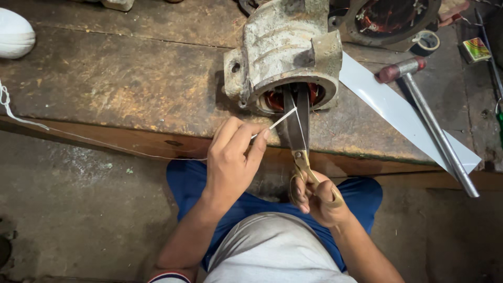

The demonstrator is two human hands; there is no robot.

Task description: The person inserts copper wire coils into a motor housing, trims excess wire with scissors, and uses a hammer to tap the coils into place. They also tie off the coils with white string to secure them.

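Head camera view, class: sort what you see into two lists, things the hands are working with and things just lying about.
In use:
left hand, pinching the thin white string
right hand, holding brass-handled scissors
grey metal motor housing with copper windings

Lying about:
red-headed metal hammer
long white plastic strip
roll of tape
second round motor part

A long white strip of stiff sheet material [403, 112] is laid slantwise across the worn, stained wooden counter [120, 84]. Across that strip a metal hammer with a long steel handle and a reddish-tipped head [429, 123] is rested. At the far edge a second round motor housing with copper windings inside [390, 18] is seen, and just beside it a small roll of dark tape [427, 42]. A small colourful box [476, 50] is placed near the right edge. A white rounded object [14, 32] is partly shown at the far left.
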